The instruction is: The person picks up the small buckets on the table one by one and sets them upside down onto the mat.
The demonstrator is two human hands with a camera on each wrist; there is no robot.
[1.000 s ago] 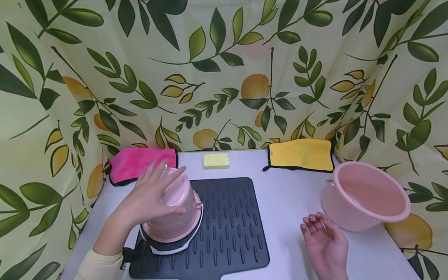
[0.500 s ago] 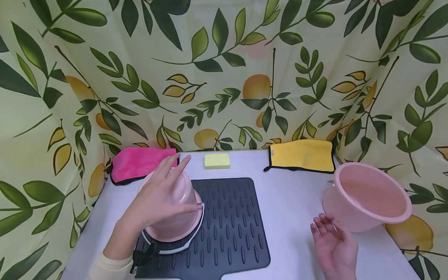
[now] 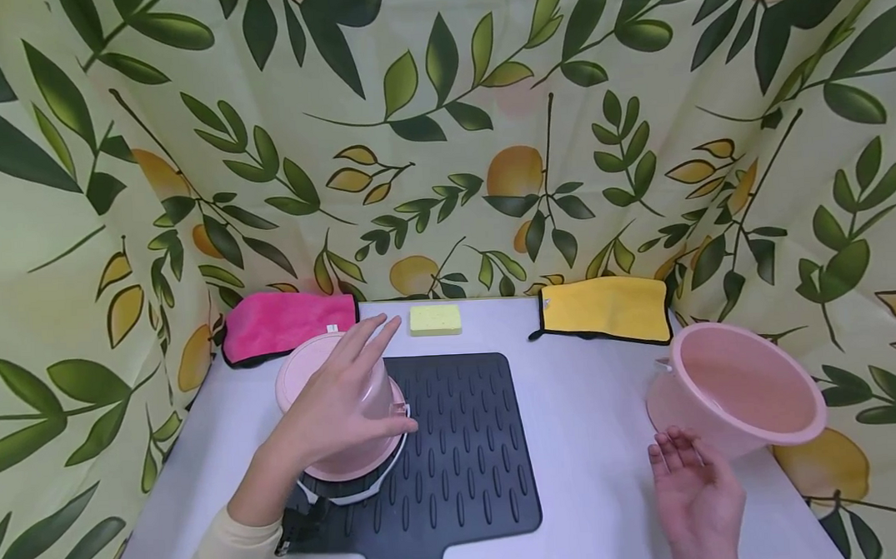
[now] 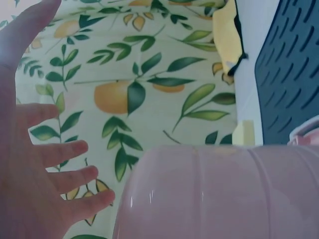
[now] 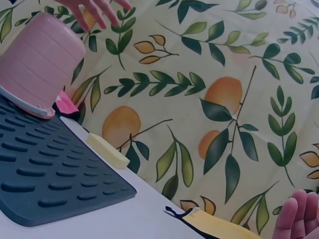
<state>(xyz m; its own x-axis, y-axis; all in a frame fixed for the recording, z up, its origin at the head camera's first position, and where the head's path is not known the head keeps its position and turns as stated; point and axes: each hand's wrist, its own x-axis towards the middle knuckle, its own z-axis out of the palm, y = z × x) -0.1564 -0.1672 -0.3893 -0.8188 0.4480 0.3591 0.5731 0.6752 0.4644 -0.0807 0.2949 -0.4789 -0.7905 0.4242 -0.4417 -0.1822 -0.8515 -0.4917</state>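
Note:
An upside-down pink bucket with a white handle stands on the left part of the dark ridged mat. My left hand hovers over it with its fingers spread. In the left wrist view a gap shows between that hand and the bucket wall. A second pink bucket, mouth up, stands near the table's right edge. Beside its near side is my right hand, palm up, fingers loosely bent and holding nothing. Whether those fingertips touch the bucket I cannot tell.
Along the back of the white table lie a pink cloth, a pale yellow sponge and a yellow cloth. A leaf-and-fruit patterned curtain encloses the back and sides.
The left hand has slid rightward above the upside-down bucket. My right hand has drifted right and slightly down along the other bucket. Both buckets stay in place.

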